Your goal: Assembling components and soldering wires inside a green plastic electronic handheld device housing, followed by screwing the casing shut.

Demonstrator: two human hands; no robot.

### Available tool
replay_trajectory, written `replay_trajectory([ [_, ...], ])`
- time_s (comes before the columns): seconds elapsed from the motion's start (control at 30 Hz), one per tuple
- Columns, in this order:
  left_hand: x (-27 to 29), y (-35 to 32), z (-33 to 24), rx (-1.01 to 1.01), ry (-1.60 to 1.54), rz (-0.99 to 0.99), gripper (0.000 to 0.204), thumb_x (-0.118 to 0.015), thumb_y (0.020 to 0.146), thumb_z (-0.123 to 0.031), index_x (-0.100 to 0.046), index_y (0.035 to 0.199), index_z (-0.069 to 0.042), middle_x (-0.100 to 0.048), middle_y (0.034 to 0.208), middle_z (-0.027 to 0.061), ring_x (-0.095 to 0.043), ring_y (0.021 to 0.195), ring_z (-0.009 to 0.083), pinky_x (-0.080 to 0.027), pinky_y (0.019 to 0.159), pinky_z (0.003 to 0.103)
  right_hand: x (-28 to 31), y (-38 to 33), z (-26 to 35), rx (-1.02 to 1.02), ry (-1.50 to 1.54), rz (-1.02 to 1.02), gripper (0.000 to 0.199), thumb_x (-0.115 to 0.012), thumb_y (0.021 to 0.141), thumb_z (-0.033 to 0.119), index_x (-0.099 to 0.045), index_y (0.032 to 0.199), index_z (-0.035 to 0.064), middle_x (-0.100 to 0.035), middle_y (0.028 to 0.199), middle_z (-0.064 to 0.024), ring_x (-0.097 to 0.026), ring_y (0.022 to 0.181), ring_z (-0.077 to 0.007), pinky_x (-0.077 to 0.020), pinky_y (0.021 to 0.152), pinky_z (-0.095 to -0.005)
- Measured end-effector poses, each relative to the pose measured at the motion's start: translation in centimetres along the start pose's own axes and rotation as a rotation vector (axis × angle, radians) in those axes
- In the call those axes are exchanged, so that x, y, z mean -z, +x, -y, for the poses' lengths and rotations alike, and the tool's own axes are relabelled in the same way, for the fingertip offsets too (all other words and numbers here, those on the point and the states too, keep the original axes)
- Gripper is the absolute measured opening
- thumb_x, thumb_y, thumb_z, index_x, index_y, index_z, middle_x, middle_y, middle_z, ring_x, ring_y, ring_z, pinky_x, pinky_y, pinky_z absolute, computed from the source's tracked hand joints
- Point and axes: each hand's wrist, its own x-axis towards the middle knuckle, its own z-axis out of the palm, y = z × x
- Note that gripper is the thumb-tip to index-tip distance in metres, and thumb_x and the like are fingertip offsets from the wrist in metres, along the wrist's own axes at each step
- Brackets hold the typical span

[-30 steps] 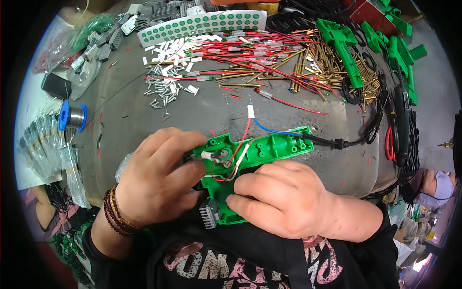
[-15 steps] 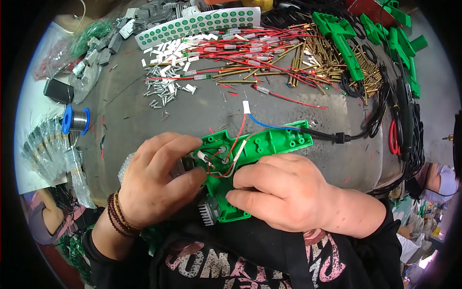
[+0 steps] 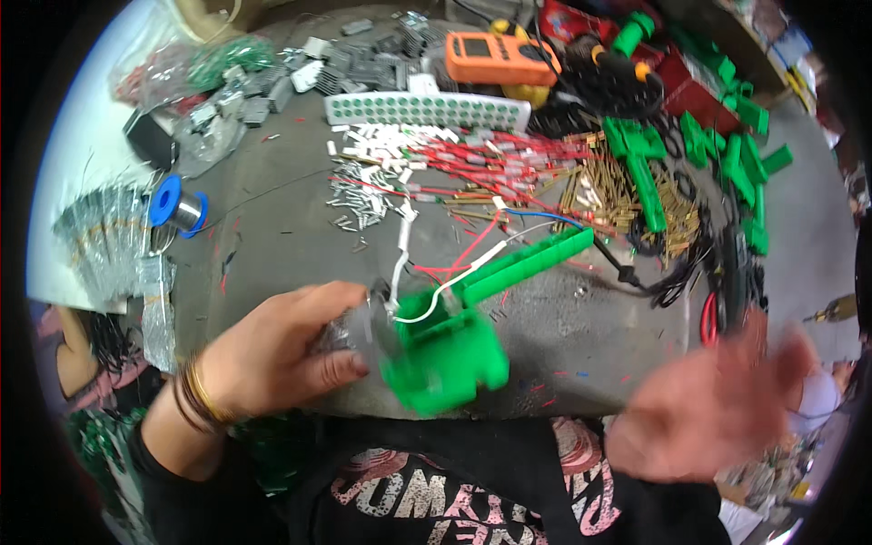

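My left hand (image 3: 286,350) grips the left end of a green plastic housing (image 3: 450,363), thumb and fingers around a clear and greyish part there. Now tilted, the housing shows its wide body nearest me, with a long narrow arm (image 3: 531,263) reaching up to the right. White wires (image 3: 436,295) and a red wire (image 3: 483,238) loop out of its top. A blue wire (image 3: 540,214) runs right toward a black cable (image 3: 627,271). My right hand (image 3: 704,409) is off to the right, away from the housing, its fingers smeared by motion.
Behind the housing lie red wires with clear sleeves (image 3: 509,159), brass rods (image 3: 677,213), screws (image 3: 359,195) and white sleeves (image 3: 391,141). A sticker strip (image 3: 427,111) and an orange multimeter (image 3: 501,58) stand farther back. Left is a solder spool (image 3: 179,207); right, green housings (image 3: 749,173).
My right hand has let go of the housing and swung right. My left hand has tilted the housing, and its wires now stand up. The view has shifted, bringing the multimeter in.
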Motion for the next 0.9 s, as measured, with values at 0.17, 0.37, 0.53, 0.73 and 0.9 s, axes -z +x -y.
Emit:
replay_trajectory([
  [0.17,0.1,0.5,-2.4,0.463,-0.985,0.299,0.05,-0.051,0.107,-0.035,-0.048,0.142,0.001,-0.062,0.126,0.0063,-0.062,0.11,0.0146,-0.054,0.093,0.033,-2.8,-0.9,-0.4,0.172,-0.179,0.408,0.063,-0.066,0.087,0.049,-0.054,0.139,0.0152,-0.058,0.13,-0.0114,-0.052,0.132,-0.0264,-0.0289,0.116,-0.0577],
  [0.37,-1.1,-0.4,-2.5,0.241,-0.844,0.188,0.047,-0.052,0.106,-0.037,-0.051,0.135,0.0,-0.06,0.123,0.0092,-0.061,0.109,0.0214,-0.053,0.088,0.037,-3.4,-2.2,-0.7,0.234,-0.126,0.289,0.061,-0.068,0.088,0.05,-0.055,0.142,0.0245,-0.048,0.15,-0.0006,-0.041,0.143,-0.0313,-0.0176,0.12,-0.0653],
  [0.53,-2.1,-1.1,-0.2,-0.21,0.677,-0.392,0.062,-0.079,0.078,-0.039,-0.058,0.122,-0.001,-0.056,0.105,0.0135,-0.057,0.093,0.033,-0.045,0.082,0.042,0.4,-3.1,-3.0,-0.031,0.034,-0.244,0.044,-0.07,0.087,0.028,-0.062,0.126,0.0109,-0.056,0.136,-0.0199,-0.054,0.124,-0.0413,-0.0391,0.109,-0.0578],
  [0.73,-3.9,-1.0,3.4,-0.259,0.667,-0.448,0.074,-0.083,0.067,-0.045,-0.057,0.12,0.001,-0.058,0.109,0.0167,-0.057,0.094,0.0341,-0.045,0.084,0.044,-0.3,-4.5,-4.7,-0.272,-0.148,0.241,0.037,-0.077,0.081,0.02,-0.068,0.113,0.0054,-0.066,0.12,-0.0111,-0.06,0.109,-0.0332,-0.0417,0.099,-0.0444],
  [0.9,-3.0,-0.7,2.9,-0.255,0.53,-0.427,0.081,-0.086,0.066,-0.049,-0.056,0.122,0.002,-0.059,0.113,0.0201,-0.058,0.1,0.0377,-0.046,0.09,0.048,-0.5,-4.8,-5.6,-0.284,-0.147,0.196,0.032,-0.077,0.08,0.016,-0.069,0.11,0.0058,-0.068,0.107,-0.008,-0.061,0.101,-0.0296,-0.042,0.093,-0.0429],
])
